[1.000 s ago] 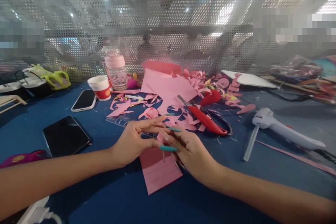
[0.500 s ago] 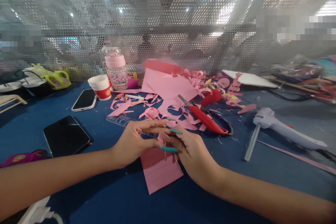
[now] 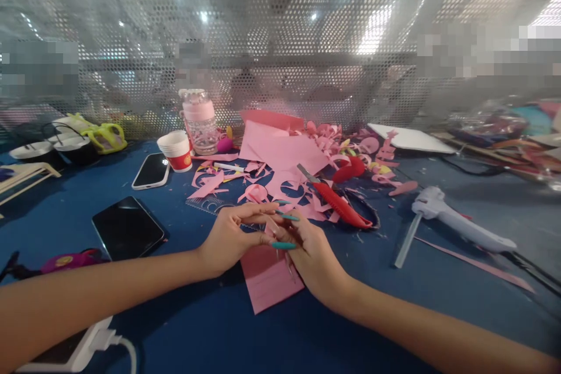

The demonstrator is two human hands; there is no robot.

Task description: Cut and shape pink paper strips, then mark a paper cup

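My left hand (image 3: 236, 235) and my right hand (image 3: 313, 248) meet at the middle of the table, fingertips touching, long teal nails overlapping. Between them is a small pink paper strip (image 3: 270, 227), partly hidden by the fingers. Both hands are closed in a pinch around it. Just below the fingers lies a pink paper rectangle (image 3: 270, 286) with faint lines across it. A clear plastic ruler (image 3: 205, 205) sits behind my left hand, and red-handled scissors (image 3: 339, 204) lie beyond my right.
Pink paper sheets (image 3: 284, 149) and scraps cover the back. A white glue gun (image 3: 460, 219) lies at right. To the left are a black phone (image 3: 127, 228), a white-edged phone (image 3: 151, 170), paper cups (image 3: 176, 151) and a pink-lidded bottle (image 3: 199, 123). A charger plug (image 3: 105, 339) is at lower left.
The view has shifted slightly, so the things on the left sit further right in the picture. Both hands keep their pinch on the strip with barely any movement.
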